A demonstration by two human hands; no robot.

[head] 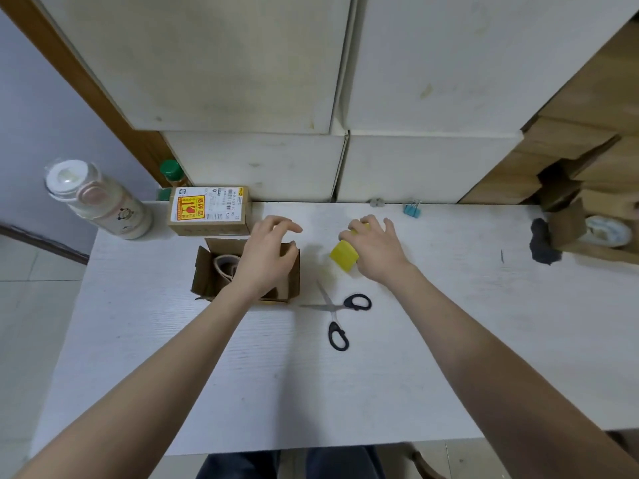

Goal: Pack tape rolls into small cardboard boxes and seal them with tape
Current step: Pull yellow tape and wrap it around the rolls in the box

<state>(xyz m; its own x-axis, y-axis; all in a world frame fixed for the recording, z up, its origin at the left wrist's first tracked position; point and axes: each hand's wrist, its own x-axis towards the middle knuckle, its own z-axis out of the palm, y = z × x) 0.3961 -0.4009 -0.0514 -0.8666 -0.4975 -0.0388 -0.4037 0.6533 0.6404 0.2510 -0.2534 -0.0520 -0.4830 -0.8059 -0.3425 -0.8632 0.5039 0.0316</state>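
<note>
A white table (242,375) carries an open box (207,271) at left centre; a labelled box (209,210) sits just behind it; a bottle (103,202) stands at the far left corner; scissors (340,314) lie open near the middle; a blue clip (412,209) rests at the back edge; a yellow roll (342,257) sits right of the open box.

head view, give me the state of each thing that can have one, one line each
open cardboard box: flaps up, tape roll inside
brown tape roll: in the box, leaning
yellow tape roll: gripped by right hand, at the table
left hand: over the box, fingers relaxed, holding nothing
right hand: curled round the yellow roll
labelled box: closed
scissors: lying open on the table
bottle: lid on
blue binder clip: lying loose
</note>
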